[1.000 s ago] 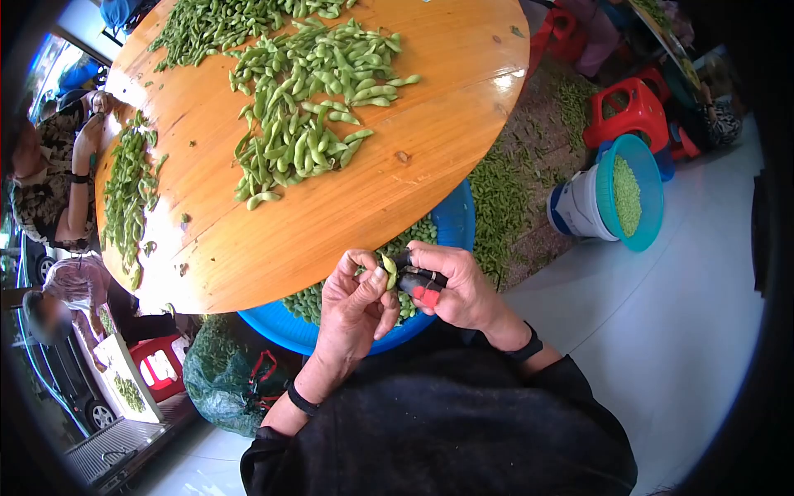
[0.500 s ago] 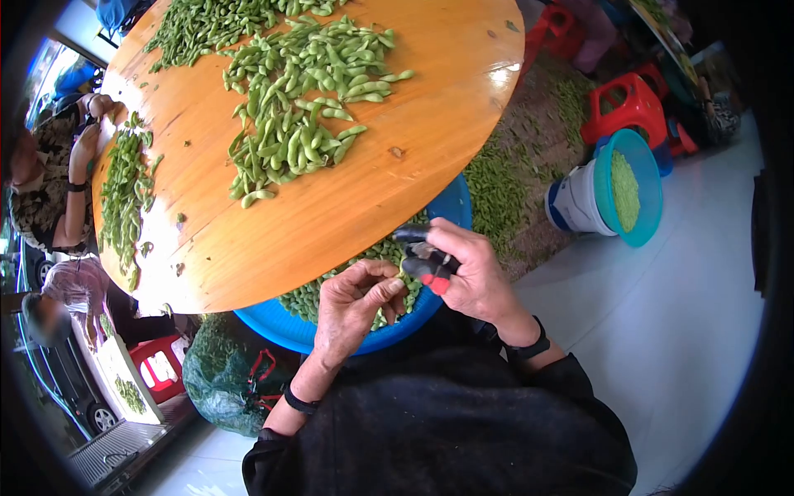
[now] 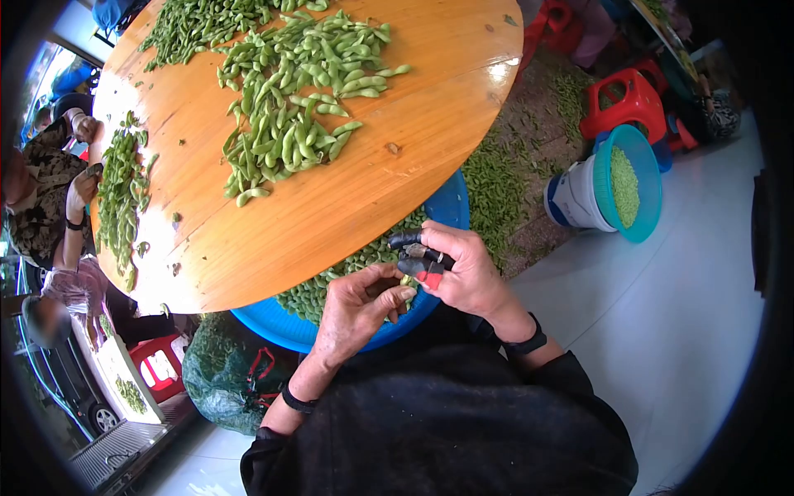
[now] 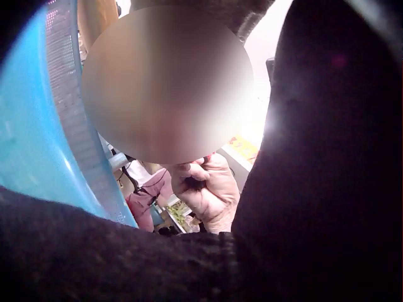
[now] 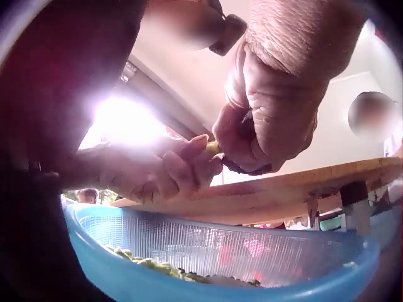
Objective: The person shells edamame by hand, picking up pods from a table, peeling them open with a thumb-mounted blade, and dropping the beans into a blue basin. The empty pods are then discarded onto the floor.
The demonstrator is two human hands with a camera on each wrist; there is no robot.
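My left hand point(image 3: 357, 310) pinches a green soybean pod point(image 3: 406, 282) between thumb and forefinger, over a blue basket point(image 3: 456, 194) that holds shelled green beans point(image 3: 308, 299). Close on the right is my right hand point(image 3: 467, 269), its thumb and fingers wearing black covers point(image 3: 422, 266), the thumb's with a red band. That hand is curled, with its thumb tip at the pod. The right wrist view shows the pod's yellow-green end point(image 5: 213, 148) between the fingertips of both hands. Most of the pod is hidden by fingers.
A round wooden table point(image 3: 331, 227) overhangs the basket and bears piles of pods point(image 3: 298, 124). Right of it stand a white bucket point(image 3: 575, 198) with a teal basket point(image 3: 653, 211) and a red stool point(image 3: 628, 107). A green mesh bag point(image 3: 219, 376) lies left. Other people sit at left.
The hands first met at a pod held higher up; the right hand then drew away up and right. Now its thumb is back at the pod, and the left hand has shifted slightly right.
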